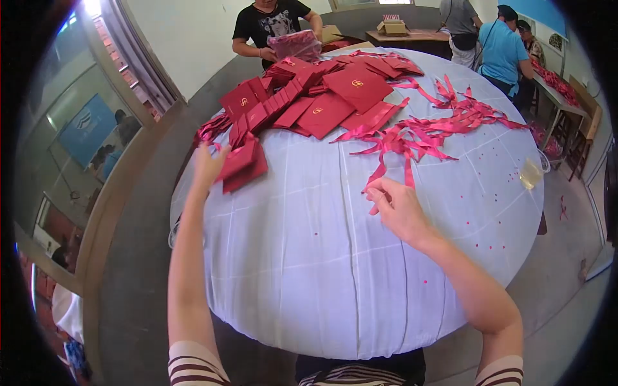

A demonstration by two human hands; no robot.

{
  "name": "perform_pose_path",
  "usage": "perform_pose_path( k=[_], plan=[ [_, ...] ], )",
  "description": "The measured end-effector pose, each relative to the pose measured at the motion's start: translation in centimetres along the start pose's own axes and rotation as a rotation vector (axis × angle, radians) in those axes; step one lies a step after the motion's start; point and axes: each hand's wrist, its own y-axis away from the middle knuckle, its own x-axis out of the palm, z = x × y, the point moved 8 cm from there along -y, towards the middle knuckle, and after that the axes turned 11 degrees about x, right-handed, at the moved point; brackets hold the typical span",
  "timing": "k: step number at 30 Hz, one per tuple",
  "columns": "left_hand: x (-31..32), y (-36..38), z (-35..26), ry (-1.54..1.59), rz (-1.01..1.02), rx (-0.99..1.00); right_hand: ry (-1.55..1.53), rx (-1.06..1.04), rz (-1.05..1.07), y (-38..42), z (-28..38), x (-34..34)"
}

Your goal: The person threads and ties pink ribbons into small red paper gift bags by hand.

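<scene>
My right hand (400, 209) is over the middle of the table, thumb and fingers pinched on the end of a pink-red ribbon (378, 171). That strip runs back to a loose heap of satin ribbons (425, 132). Off to the left, my left hand (209, 166) is at the near edge of the pile, right beside a dark red paper bag (243, 168). It is smeared by motion, and I cannot tell whether its fingers grip the bag. Behind it, many red bags with gold emblems (322, 112) lie heaped and overlapping.
A white cloth covers the round table (302, 283), with small red dots scattered on it. A clear yellowish object (531, 174) sits at the right edge. Across the table a person (273, 29) holds a plastic-wrapped red bundle (295, 45). Other people stand around a side table (559, 90).
</scene>
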Motion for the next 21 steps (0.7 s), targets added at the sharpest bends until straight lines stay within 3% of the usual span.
perform_pose_path(
  k=[4, 7, 10, 12, 21],
  plan=[
    [4.9, 5.9, -0.5, -0.176, 0.276, -0.049, 0.054, -0.071, 0.021, 0.0, -0.3, 0.6],
    [4.1, 7.8, -2.2, -0.37, 0.32, -0.173, 0.075, -0.105, -0.018, -0.1, -0.1, 0.2],
    [4.6, 7.5, -1.9, -0.471, 0.3, -0.042, 0.102, -0.105, -0.084, -0.4, -0.1, -0.8],
    [5.6, 6.9, 0.5, -0.387, 0.304, -0.012, 0.148, -0.197, -0.164, -0.3, 0.2, -1.3],
    [7.6, 7.3, -1.5, -0.255, 0.415, 0.006, 0.194, -0.244, -0.168, 0.0, 0.3, -1.0]
  ],
)
